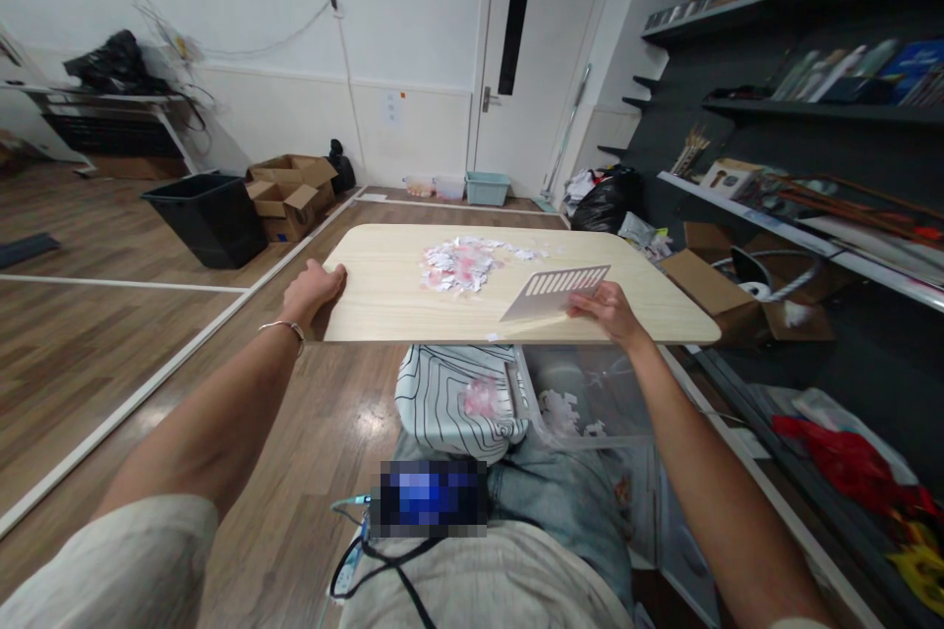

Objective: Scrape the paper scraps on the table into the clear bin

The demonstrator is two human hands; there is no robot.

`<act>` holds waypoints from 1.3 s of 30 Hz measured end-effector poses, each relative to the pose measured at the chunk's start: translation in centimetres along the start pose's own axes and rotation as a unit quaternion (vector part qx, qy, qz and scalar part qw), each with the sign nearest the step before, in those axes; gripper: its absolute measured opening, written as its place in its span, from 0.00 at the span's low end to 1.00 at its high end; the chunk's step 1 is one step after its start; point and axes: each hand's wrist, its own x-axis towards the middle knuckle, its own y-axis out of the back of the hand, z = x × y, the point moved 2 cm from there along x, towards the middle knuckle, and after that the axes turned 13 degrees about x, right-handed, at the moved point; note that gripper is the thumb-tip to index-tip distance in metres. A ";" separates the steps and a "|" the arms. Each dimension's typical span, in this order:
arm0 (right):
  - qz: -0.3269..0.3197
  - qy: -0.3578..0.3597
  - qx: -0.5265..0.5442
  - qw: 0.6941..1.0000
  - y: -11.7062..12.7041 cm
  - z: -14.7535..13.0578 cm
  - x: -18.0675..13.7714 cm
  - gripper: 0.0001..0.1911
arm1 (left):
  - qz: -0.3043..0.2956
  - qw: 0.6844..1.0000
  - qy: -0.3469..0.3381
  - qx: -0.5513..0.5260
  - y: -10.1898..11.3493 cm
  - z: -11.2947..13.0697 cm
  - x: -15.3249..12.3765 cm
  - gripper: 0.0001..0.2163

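Ahead of me is a pale wood-grain tabletop (383, 305) with rounded corners. My left hand (314, 287) grips its left edge, part of the fingers hidden by the board. In my right hand (609, 310) is a flat white slotted scraper (546, 295), pinched at its right end. It stands tilted on or just over the near right part of the top; whether it touches, I cannot tell. Beyond it and to the left lies a loose pile of white and pinkish paper scraps (461, 265), with a few bits trailing right. One small scrap (494, 337) sits at the near edge.
Below the near edge are a striped light-blue bag (435, 403) with a pink patch and a clear plastic bin (590, 383) holding white pieces. A black bin (206, 221) and cardboard boxes (291, 192) stand back left. Dark shelves (796, 108) line the right side.
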 end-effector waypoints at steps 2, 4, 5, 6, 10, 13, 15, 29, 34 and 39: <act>0.008 0.001 0.003 1.000 0.5 0.0 -0.1 0.34 | 0.003 1.000 -0.001 -0.001 -0.1 0.0 0.1 0.38; 0.004 -0.002 0.000 1.000 0.7 0.0 -0.2 0.34 | 0.005 1.000 -0.001 -0.003 -0.2 -0.1 0.2 0.39; -0.001 -0.004 -0.003 1.000 0.6 -0.1 -0.2 0.34 | 0.006 1.000 0.001 -0.004 -0.2 -0.1 0.3 0.39; -0.008 -0.006 -0.007 1.000 0.6 -0.1 -0.3 0.34 | 0.006 1.000 0.002 -0.006 -0.2 -0.1 0.4 0.39; -0.009 -0.007 -0.017 1.000 0.6 -0.3 -0.4 0.34 | 0.011 1.000 -0.001 -0.010 -0.2 -0.1 0.4 0.39; 0.003 0.003 -0.032 0.999 1.0 -0.6 -0.4 0.34 | 0.015 1.000 -0.002 -0.007 -0.1 -0.1 0.3 0.39; 0.004 0.010 -0.044 0.999 1.2 -0.8 -0.5 0.34 | 0.013 1.000 -0.001 -0.005 -0.2 -0.1 0.3 0.39; -0.033 -0.018 -0.048 0.998 0.4 -0.8 -1.0 0.36 | 0.008 1.000 0.002 -0.006 -0.1 0.0 0.2 0.39; -0.065 -0.031 -0.043 0.997 -0.8 -0.9 -1.4 0.34 | 0.006 1.000 0.002 -0.005 0.1 0.1 -0.1 0.39; -0.047 -0.008 -0.036 0.998 -1.4 -1.2 -1.4 0.34 | 0.004 1.000 0.005 -0.007 0.1 0.1 0.0 0.40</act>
